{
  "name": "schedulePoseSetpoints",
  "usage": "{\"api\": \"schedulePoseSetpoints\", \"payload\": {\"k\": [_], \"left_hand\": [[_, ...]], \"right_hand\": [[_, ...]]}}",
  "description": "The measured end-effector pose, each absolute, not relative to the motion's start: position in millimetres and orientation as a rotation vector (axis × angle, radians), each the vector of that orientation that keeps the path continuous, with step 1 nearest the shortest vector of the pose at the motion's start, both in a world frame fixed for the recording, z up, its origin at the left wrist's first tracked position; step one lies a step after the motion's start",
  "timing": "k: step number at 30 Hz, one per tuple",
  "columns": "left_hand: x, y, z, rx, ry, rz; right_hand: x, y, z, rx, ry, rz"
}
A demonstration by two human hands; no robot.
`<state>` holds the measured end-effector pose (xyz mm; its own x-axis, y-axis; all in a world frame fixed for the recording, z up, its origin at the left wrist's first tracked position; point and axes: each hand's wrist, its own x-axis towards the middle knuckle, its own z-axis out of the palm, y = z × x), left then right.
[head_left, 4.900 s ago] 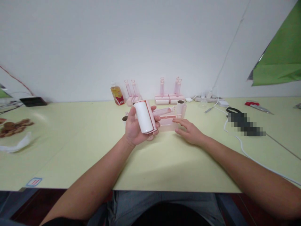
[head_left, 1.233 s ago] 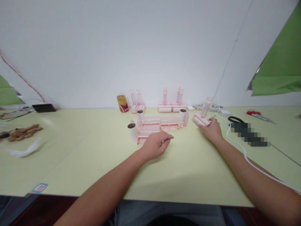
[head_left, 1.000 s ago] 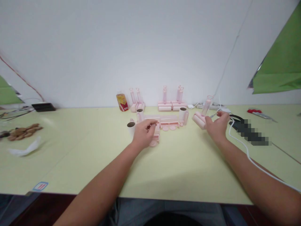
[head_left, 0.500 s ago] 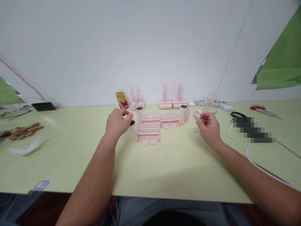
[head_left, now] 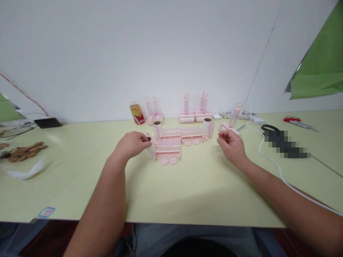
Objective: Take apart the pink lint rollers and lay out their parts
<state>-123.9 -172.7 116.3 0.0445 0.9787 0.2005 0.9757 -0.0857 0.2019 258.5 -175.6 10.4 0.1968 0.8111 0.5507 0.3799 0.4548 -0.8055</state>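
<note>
My left hand (head_left: 132, 143) reaches forward with its fingers curled round the top of a white paper roll (head_left: 150, 150) standing on the yellow-green table (head_left: 193, 185). Right of that roll lie pink plastic trays (head_left: 168, 153) with small pink discs (head_left: 168, 161) in front of them. My right hand (head_left: 232, 145) hovers with thumb and fingers pinched together, just in front of a pink lint roller (head_left: 227, 126) that lies on the table with its handle pointing up. Whether the pinch holds anything is hidden.
Two more rolls (head_left: 207, 127) stand by further pink trays (head_left: 190, 137). A yellow bottle (head_left: 136, 112) and assembled pink rollers (head_left: 194, 113) line the wall. A white cable (head_left: 278, 168), black scissors (head_left: 268, 127) and red scissors (head_left: 293, 120) lie to the right. Brown pieces (head_left: 24, 150) lie far left.
My left hand put down the big white roller, went to the pink trays, then moved left onto the standing roll. My right hand set the pink lint roller down and drew back, pinched.
</note>
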Motion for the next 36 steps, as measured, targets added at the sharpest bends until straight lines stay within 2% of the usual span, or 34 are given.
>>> {"api": "schedulePoseSetpoints", "payload": {"k": [5,10,14,18,23,27,32,36], "left_hand": [[-128,-179,126,2.265,2.146,0.569],[-132,-186,136,2.07,2.132,1.223],[-100,-191,127,1.924,1.674,1.596],[-45,-202,103,1.801,1.169,1.371],[-14,-210,78,1.73,1.01,0.966],[-28,-204,78,2.001,1.072,0.732],[-41,-198,79,2.484,1.328,0.243],[-40,-199,71,2.553,1.437,0.017]], "right_hand": [[257,-178,13,-1.131,-1.395,0.413],[253,-183,15,-1.086,-1.411,0.422],[246,-195,20,-0.948,-1.611,0.522],[236,-209,22,-0.733,-1.887,0.833],[228,-213,17,-0.764,-1.762,0.951],[234,-207,19,-0.807,-1.579,0.952],[238,-205,24,-0.822,-1.475,0.945],[236,-206,22,-0.82,-1.504,0.949]]}}
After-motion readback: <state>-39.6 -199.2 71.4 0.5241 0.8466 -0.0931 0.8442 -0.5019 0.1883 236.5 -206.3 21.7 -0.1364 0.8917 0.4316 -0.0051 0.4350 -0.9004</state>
